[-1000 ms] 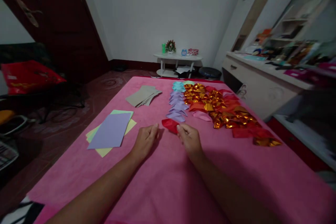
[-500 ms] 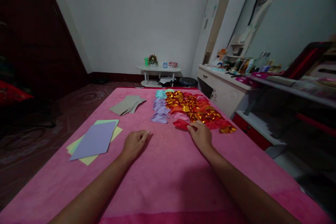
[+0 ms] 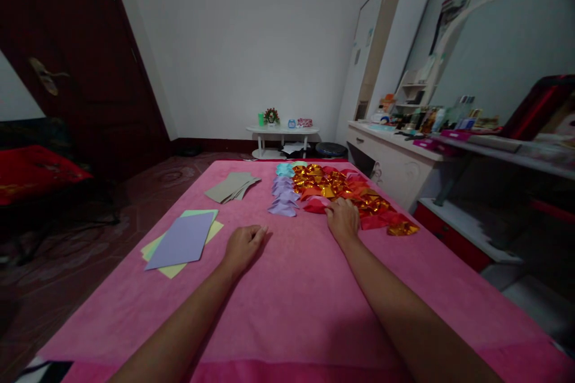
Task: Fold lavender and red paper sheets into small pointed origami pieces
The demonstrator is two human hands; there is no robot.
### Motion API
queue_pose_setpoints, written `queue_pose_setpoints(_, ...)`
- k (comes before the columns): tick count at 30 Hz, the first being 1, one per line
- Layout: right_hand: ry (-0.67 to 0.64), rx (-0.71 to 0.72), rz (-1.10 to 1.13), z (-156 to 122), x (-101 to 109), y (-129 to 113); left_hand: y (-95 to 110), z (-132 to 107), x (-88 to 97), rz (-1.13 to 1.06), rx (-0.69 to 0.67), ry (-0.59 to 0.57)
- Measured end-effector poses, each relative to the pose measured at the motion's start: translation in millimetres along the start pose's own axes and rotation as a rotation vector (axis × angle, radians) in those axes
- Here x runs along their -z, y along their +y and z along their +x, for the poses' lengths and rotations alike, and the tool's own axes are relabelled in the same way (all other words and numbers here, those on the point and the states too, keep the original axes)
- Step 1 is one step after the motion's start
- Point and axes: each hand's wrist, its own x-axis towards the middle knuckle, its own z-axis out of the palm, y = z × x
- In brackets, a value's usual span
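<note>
My right hand reaches forward to the near edge of a group of folded paper pieces, its fingertips pinching the right end of a red folded paper ingot. Right behind it lies a pink ingot. Shiny gold ingots and more red ones fill the area beyond and to the right. Purple ingots form a column on the left, with light blue ones at its far end. My left hand rests on the pink cloth, fingers curled closed, with nothing visible in it.
Grey paper sheets lie fanned out at the far left of the cloth. Nearer, a purple sheet lies on yellow and green ones. A cluttered dresser stands to the right; a small white table is by the back wall.
My right hand has moved forward with the red ingot, bringing it up against the pink one. My left hand stays resting on the cloth. The view has shifted slightly.
</note>
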Motion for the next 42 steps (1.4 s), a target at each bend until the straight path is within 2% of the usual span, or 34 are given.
queue_pose_setpoints(12, 0.027, -0.023, -0.037, -2.9, -2.7, 1.7, 0.0, 0.1, -0.5, -0.050, -0.001, 0.027)
queue_pose_setpoints(16, 0.124, 0.013, -0.004, -4.5, -0.8, 1.9, 1.7, -0.7, 0.0, -0.045, -0.001, 0.038)
queue_pose_setpoints(22, 0.251, 0.267, 0.270, -10.1, 2.7, -11.8, 1.2, 0.1, 0.0, -0.022, -0.005, 0.072)
queue_pose_setpoints(27, 0.149, 0.556, 0.415, -16.8, 5.2, -32.9, 2.6, -2.0, 1.9, 0.042, 0.017, 0.176)
queue_pose_setpoints(29, 0.082, 0.615, 0.414, -18.4, 4.1, -36.5, 4.2, -6.5, 9.9, 0.077, 0.020, 0.225)
queue_pose_setpoints(32, 0.023, 0.612, 0.413, -19.0, 0.3, -36.3, 1.1, -17.0, 33.4, 0.155, -0.004, 0.260)
queue_pose_setpoints(34, 0.014, 0.601, 0.409, -18.7, -2.2, -35.1, -7.7, -24.4, 53.8, 0.365, 0.033, 0.285)
queue_pose_setpoints(36, -0.021, 0.611, 0.395, -18.3, -3.5, -34.8, -20.8, -29.8, 73.6, 0.547, 0.135, 0.289)
queue_pose_setpoints(39, -0.093, 0.617, 0.376, -17.5, -3.5, -36.2, -39.4, -32.5, 94.2, 0.673, 0.325, 0.190)
queue_pose_setpoints(42, -0.116, 0.603, 0.381, -17.0, -3.3, -37.4, -47.1, -30.9, 100.5, 0.687, 0.408, 0.078)
